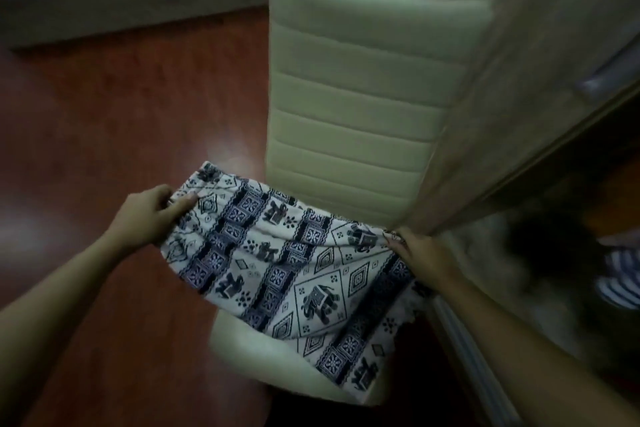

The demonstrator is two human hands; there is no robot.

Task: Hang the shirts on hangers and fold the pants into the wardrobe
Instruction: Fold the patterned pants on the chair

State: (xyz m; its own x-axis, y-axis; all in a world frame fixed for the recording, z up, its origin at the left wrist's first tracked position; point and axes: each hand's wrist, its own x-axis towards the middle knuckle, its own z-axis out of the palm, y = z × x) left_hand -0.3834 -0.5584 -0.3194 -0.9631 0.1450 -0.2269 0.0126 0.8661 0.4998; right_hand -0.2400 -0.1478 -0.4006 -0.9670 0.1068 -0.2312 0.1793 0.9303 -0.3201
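White pants with a dark blue elephant print (291,270) are held stretched above the seat of a cream chair (360,87). My left hand (149,215) grips the fabric's far left edge, thumb on top. My right hand (419,256) pinches the far right corner near the wardrobe door. The lower part of the pants hangs down over the front of the seat. The wardrobe (540,243) is open at the right, its inside dim and blurred.
The wardrobe's wooden door (526,62) with a metal handle (613,73) stands close behind the chair's right side. A striped garment (620,284) lies inside the wardrobe at the right edge. Reddish wood floor (104,121) spreads to the left.
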